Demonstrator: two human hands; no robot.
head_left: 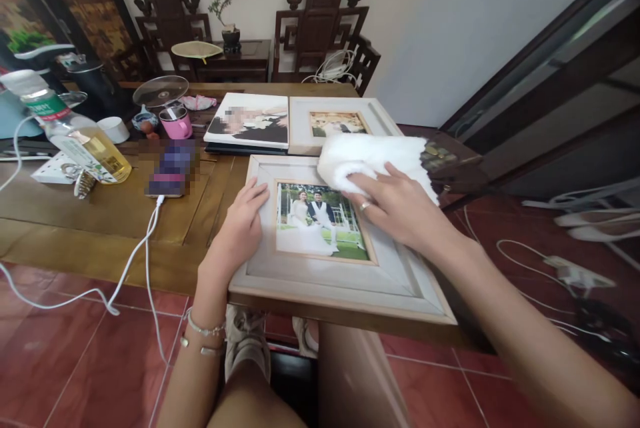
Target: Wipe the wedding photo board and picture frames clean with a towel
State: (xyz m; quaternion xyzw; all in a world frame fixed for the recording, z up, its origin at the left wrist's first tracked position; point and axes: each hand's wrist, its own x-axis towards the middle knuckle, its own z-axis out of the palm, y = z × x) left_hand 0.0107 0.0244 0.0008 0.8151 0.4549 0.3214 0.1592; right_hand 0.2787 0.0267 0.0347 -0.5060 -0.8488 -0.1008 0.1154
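Note:
A white-framed wedding photo (pixel 320 218) lies face up at the front edge of the wooden table. My left hand (pixel 247 215) rests on its left border, fingers closed around the frame's edge. In my right hand (pixel 387 201) is a white cloth (pixel 380 151), bunched under the fingers and pressed on the frame's upper right part. The cloth's loose end spreads out to the right. Directly behind lie a second white picture frame (pixel 303 125) and a white photo album (pixel 247 120) with a partly blurred cover.
A charging phone (pixel 173 168), a tilted bottle of yellow liquid (pixel 93 148), a pink mug (pixel 176 123) and a white cup (pixel 113 129) occupy the table's left side. White cables (pixel 145 241) hang over its front edge. Dark carved chairs (pixel 320 21) stand behind.

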